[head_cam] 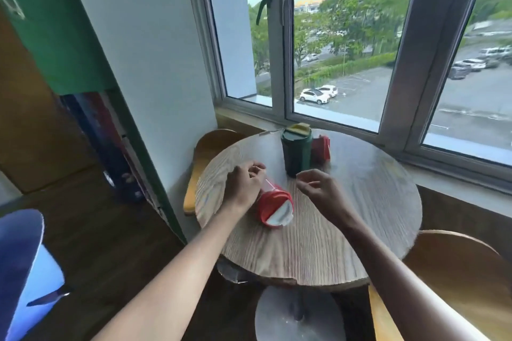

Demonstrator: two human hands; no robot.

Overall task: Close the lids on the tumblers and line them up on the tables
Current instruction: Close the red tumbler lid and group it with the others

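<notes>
A red tumbler (273,206) with a red and white lid lies tilted toward me on the round wooden table (360,216). My left hand (245,184) wraps around its body from the left. My right hand (318,188) hovers just right of it, fingers loosely curled, holding nothing. Behind them a dark green tumbler (296,153) stands upright with its yellow-green lid flap raised. A second red tumbler (321,148) stands right behind the green one, partly hidden.
The table stands against a window sill (443,171). Wooden chairs sit at the far left (205,158) and near right (454,279) of the table. A wall edge and a dark cabinet (110,141) are to the left.
</notes>
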